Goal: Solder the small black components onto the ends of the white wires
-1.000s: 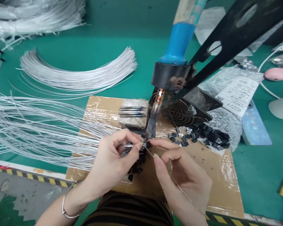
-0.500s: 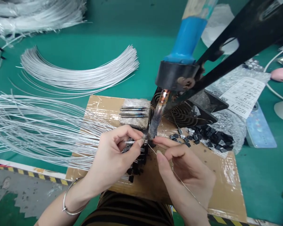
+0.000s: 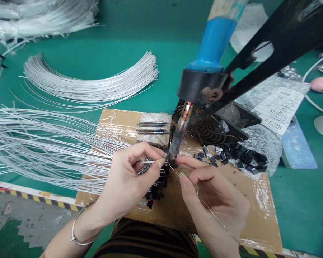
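Note:
My left hand (image 3: 136, 175) pinches the end of a white wire (image 3: 147, 162) close under the tip of a soldering iron (image 3: 177, 139). My right hand (image 3: 214, 193) is closed on a thin strand of solder wire (image 3: 212, 214), whose front end reaches the same spot at the iron tip. The joint itself is small and partly hidden by the fingertips. The iron has a blue grip and is clamped in a black metal stand (image 3: 247, 75), pointing downward. Left of my left hand, many loose white wires (image 3: 56, 154) fan out, and black connector pieces (image 3: 158, 190) lie beneath the hands.
A cardboard sheet (image 3: 258, 215) covers the work spot. Small black parts (image 3: 242, 156) are heaped right of the iron, beside a black fan (image 3: 218, 129). A curved bundle of white wires (image 3: 94, 87) lies behind. A block with dark metal rods (image 3: 153, 138) stands near the iron.
My right hand has shifted very slightly to the right. Otherwise both hands, the wire and the iron hold nearly the same places.

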Motion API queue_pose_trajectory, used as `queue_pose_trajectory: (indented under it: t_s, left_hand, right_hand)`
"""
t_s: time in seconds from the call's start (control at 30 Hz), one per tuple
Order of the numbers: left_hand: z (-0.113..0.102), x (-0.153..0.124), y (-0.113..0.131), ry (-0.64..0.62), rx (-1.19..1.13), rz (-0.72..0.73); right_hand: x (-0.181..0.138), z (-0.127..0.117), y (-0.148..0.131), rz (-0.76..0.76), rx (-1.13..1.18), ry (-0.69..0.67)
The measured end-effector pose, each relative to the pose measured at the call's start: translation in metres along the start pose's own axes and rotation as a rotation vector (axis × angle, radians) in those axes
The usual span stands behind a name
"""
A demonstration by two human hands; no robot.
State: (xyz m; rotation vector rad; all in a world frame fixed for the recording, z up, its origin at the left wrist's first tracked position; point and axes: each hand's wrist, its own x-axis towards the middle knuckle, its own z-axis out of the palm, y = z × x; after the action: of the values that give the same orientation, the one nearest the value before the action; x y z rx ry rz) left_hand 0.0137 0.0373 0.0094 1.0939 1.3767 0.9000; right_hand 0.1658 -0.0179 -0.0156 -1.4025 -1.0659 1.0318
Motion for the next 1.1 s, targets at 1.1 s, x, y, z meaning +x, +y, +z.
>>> queue_pose_trajectory:
  t_s: [1.1]
  left_hand:
    - [-0.0026, -0.0006, -0.0038, -0.009, 0.021, -0.005]
  right_hand:
    - [-0.0003, 0.0018, 0.0016, -0.001, 0.014, 0.012]
